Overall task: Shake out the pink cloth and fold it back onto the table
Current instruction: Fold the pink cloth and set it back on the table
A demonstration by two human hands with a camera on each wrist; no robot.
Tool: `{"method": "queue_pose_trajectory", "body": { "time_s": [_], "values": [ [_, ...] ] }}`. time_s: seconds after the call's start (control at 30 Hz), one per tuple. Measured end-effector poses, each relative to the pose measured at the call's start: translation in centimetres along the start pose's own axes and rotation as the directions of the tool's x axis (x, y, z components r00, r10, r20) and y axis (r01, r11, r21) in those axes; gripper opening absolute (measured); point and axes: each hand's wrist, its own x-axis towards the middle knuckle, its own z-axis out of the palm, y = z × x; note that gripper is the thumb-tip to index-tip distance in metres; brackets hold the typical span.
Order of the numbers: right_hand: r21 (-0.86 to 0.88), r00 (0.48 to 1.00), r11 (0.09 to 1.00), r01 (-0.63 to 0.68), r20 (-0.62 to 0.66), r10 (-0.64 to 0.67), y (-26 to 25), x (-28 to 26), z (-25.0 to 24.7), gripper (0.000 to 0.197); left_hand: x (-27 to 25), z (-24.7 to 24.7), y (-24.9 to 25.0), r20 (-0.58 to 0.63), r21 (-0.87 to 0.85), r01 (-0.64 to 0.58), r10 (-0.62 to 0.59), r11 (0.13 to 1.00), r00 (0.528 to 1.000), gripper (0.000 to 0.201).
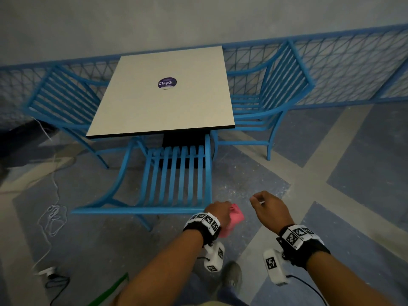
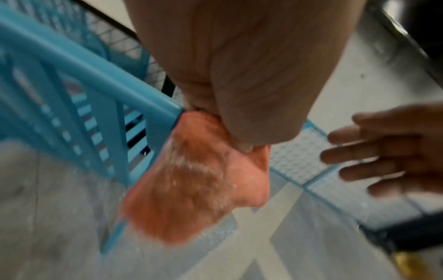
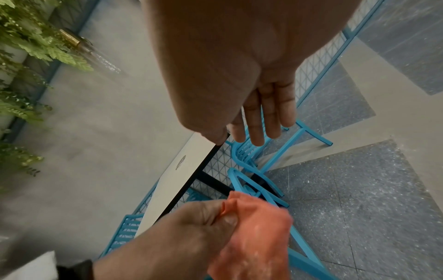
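My left hand (image 1: 217, 212) grips the pink cloth (image 1: 235, 219), which hangs below it over the floor, blurred as if swinging. In the left wrist view the cloth (image 2: 189, 187) dangles from my pinching fingers (image 2: 244, 144), dusty white patches on it. My right hand (image 1: 268, 205) is beside it, apart from the cloth, holding nothing; its fingers (image 3: 263, 117) are straight and relaxed in the right wrist view, where the left hand (image 3: 199, 227) clutches the cloth (image 3: 254, 242). The white square table (image 1: 163, 102) stands ahead, bare except for a round purple sticker (image 1: 167, 83).
Three blue slatted chairs surround the table: one (image 1: 174, 180) right in front of me, one at the left (image 1: 61, 102), one at the right (image 1: 271, 96). A blue mesh fence (image 1: 353, 69) runs behind. White cable (image 1: 53, 217) lies on the floor at left.
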Motion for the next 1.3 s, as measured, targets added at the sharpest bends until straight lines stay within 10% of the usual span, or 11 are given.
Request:
{"method": "queue_pose_trajectory", "body": {
  "time_s": [0.17,0.73,1.0,1.3],
  "values": [
    [0.028,0.998,0.997,0.067,0.012,-0.067,-3.2,0.8,0.3,0.048,-0.7,-1.0,-0.4,-0.044,-0.300,-0.119,0.110,0.947,0.993,0.035],
    [0.048,0.919,0.976,0.212,0.330,-0.216,-18.6,7.6,1.8,0.033,-3.6,-16.7,-14.0,-0.086,-0.331,-0.330,0.321,0.884,0.943,0.033],
    [0.305,0.934,0.947,0.100,0.300,-0.196,-26.5,9.7,5.9,0.027,-4.6,-20.3,-25.5,0.063,-0.515,-0.246,0.322,0.821,0.945,0.037],
    [0.221,0.940,0.969,0.113,0.293,-0.177,-29.4,13.4,9.0,0.029,-3.7,-22.2,-32.9,0.004,-0.508,-0.175,0.205,0.844,0.979,0.028]
  ]
}}
